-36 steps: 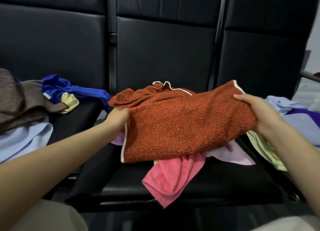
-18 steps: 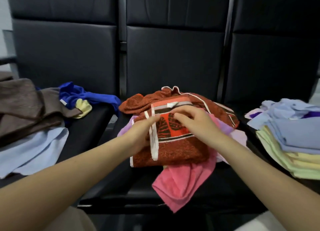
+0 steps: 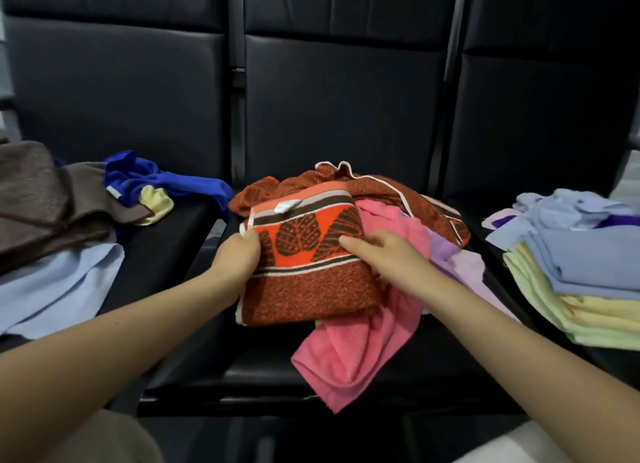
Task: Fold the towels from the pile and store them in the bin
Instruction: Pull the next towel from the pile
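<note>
Left grip: left hand [image 3: 239,254] pinches the left edge of the orange towel [image 3: 308,275].
Right grip: right hand [image 3: 384,254] lies on the towel's right side, fingers straight and pressing.
Towel: folded, atop the pink cloth [image 3: 353,351] on the middle seat [image 3: 263,369].
Right seat: folded stack [image 3: 581,289].

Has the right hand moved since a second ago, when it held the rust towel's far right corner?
Yes. The right hand has come in leftward, from the right-hand seat gap to over the middle seat, resting on the folded rust towel.
</note>
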Tool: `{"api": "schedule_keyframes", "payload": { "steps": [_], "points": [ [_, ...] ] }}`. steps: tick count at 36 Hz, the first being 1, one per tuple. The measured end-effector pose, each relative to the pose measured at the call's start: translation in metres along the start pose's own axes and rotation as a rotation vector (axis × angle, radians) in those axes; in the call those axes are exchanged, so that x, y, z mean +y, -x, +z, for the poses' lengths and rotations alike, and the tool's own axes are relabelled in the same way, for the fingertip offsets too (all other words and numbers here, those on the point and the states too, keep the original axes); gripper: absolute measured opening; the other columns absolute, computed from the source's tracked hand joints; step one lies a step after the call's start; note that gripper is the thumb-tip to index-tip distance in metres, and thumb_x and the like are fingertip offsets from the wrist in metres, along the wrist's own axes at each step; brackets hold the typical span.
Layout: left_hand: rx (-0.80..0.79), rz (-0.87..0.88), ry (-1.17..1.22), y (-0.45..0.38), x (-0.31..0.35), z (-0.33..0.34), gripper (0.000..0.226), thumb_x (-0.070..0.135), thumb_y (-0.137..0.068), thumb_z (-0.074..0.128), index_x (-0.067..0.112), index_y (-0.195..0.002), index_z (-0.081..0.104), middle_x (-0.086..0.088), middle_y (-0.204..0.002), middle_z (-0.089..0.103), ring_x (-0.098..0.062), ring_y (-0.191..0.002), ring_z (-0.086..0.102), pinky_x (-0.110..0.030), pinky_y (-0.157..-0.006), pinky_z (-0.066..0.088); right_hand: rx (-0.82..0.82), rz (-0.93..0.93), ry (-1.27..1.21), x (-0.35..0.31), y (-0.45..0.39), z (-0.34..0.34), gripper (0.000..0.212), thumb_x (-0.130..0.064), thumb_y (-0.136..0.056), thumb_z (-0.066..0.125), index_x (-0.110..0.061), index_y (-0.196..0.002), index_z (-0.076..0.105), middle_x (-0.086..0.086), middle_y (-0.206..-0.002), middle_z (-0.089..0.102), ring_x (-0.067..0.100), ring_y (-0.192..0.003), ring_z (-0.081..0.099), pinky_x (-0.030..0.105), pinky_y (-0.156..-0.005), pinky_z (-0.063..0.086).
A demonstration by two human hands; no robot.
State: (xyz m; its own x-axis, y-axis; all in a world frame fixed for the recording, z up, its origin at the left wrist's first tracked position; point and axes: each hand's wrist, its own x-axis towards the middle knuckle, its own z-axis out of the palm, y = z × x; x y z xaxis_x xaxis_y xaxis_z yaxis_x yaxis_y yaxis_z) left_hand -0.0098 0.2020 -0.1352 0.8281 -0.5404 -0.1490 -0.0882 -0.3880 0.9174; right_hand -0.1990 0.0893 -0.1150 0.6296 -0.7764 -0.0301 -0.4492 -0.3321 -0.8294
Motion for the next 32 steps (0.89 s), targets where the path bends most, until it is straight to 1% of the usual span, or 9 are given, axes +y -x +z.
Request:
{"api": "schedule_keyframes", "payload": {
  "steps": [3, 8, 13, 19, 22, 25, 28, 30, 32],
  "points": [
    [-0.02, -0.05, -0.111, 0.006, -0.004, -0.001, 0.053, 0.032, -0.099, 0.037, 0.001, -0.141, 0.043, -0.02, -0.144, 0.045, -0.034, -0.13, 0.044, -0.034, -0.103, 0.034, -0.099, 0.016, -0.052, 0.001, 0.003, 0.008, 0.053, -0.055, -0.083, 0.067, -0.023, -0.124, 0.062, -0.006, -0.117, 0.069, 0.014, -0.104, 0.064, 0.032, -0.096, 0.05],
    [-0.138, -0.082, 0.057, 0.009, -0.004, -0.003, 0.081, 0.053, -0.058, 0.064, 0.011, -0.126, 0.057, -0.012, -0.119, 0.065, -0.031, -0.104, 0.063, -0.045, -0.098, 0.049, 0.017, -0.024, -0.084, -0.002, 0.002, 0.016, 0.056, -0.05, -0.077, 0.075, -0.019, -0.122, 0.062, -0.003, -0.115, 0.069, 0.017, -0.103, 0.065, 0.036, -0.096, 0.051],
    [-0.211, -0.128, 0.254, 0.023, 0.013, -0.008, 0.029, 0.021, -0.084, 0.071, 0.008, -0.109, 0.065, -0.016, -0.106, 0.07, -0.031, -0.097, 0.067, -0.043, -0.092, 0.052, -0.078, 0.024, -0.381, -0.001, 0.008, 0.02, 0.047, -0.037, -0.079, 0.078, -0.016, -0.119, 0.066, 0.002, -0.108, 0.074, 0.019, -0.097, 0.071, 0.035, -0.091, 0.055],
    [-0.184, 0.285, 0.325, 0.045, 0.048, -0.002, 0.007, 0.017, -0.093, 0.056, 0.021, -0.094, 0.062, -0.004, -0.095, 0.071, -0.018, -0.088, 0.068, -0.035, -0.082, 0.053, -0.205, 0.107, -0.875, -0.021, 0.021, -0.004, 0.011, -0.016, -0.088, 0.066, -0.011, -0.093, 0.074, 0.012, -0.091, 0.075, 0.025, -0.08, 0.072, 0.036, -0.082, 0.057],
    [-0.243, 0.367, 0.437, 0.059, 0.066, 0.006, 0.008, 0.016, -0.095, 0.053, 0.02, -0.094, 0.06, 0.002, -0.084, 0.07, -0.01, -0.076, 0.068, -0.026, -0.069, 0.053, -0.159, 0.083, -0.967, -0.023, 0.027, -0.033, 0.017, -0.019, -0.084, 0.068, -0.013, -0.1, 0.071, 0.012, -0.094, 0.074, 0.027, -0.082, 0.072, 0.04, -0.084, 0.057],
    [-0.328, 0.416, 0.505, 0.073, 0.079, 0.026, 0.008, 0.016, -0.096, 0.054, 0.021, -0.096, 0.059, 0.007, -0.079, 0.072, -0.006, -0.073, 0.069, -0.02, -0.062, 0.055, -0.119, 0.091, -1.004, -0.009, 0.033, -0.062, 0.042, -0.024, -0.073, 0.073, -0.012, -0.113, 0.068, 0.015, -0.102, 0.073, 0.03, -0.087, 0.071, 0.042, -0.086, 0.056],
    [-0.401, 0.422, 0.498, 0.085, 0.087, 0.056, 0.009, 0.017, -0.094, 0.059, 0.019, -0.102, 0.061, 0.003, -0.087, 0.074, -0.01, -0.081, 0.071, -0.025, -0.072, 0.056, -0.075, 0.094, -0.984, 0.012, 0.043, -0.088, 0.046, -0.022, -0.075, 0.07, -0.005, -0.117, 0.066, 0.016, -0.098, 0.071, 0.027, -0.079, 0.07, 0.035, -0.076, 0.059],
    [-0.469, 0.414, 0.494, 0.092, 0.092, 0.079, 0.02, 0.016, -0.092, 0.062, 0.013, -0.112, 0.061, -0.005, -0.098, 0.074, -0.016, -0.09, 0.071, -0.03, -0.079, 0.056, -0.046, 0.095, -0.926, 0.023, 0.048, -0.107, 0.016, -0.013, -0.086, 0.063, -0.003, -0.092, 0.073, 0.011, -0.081, 0.073, 0.018, -0.065, 0.07, 0.024, -0.059, 0.057],
    [-0.51, 0.403, 0.51, 0.095, 0.099, 0.104, 0.019, 0.011, -0.091, 0.062, 0.011, -0.111, 0.06, -0.005, -0.094, 0.073, -0.012, -0.082, 0.072, -0.023, -0.069, 0.055, 0.01, 0.112, -0.877, 0.034, 0.05, -0.129, 0.023, -0.008, -0.094, 0.055, -0.008, -0.079, 0.073, 0.008, -0.072, 0.074, 0.015, -0.059, 0.071, 0.02, -0.049, 0.053]
  ]
}}
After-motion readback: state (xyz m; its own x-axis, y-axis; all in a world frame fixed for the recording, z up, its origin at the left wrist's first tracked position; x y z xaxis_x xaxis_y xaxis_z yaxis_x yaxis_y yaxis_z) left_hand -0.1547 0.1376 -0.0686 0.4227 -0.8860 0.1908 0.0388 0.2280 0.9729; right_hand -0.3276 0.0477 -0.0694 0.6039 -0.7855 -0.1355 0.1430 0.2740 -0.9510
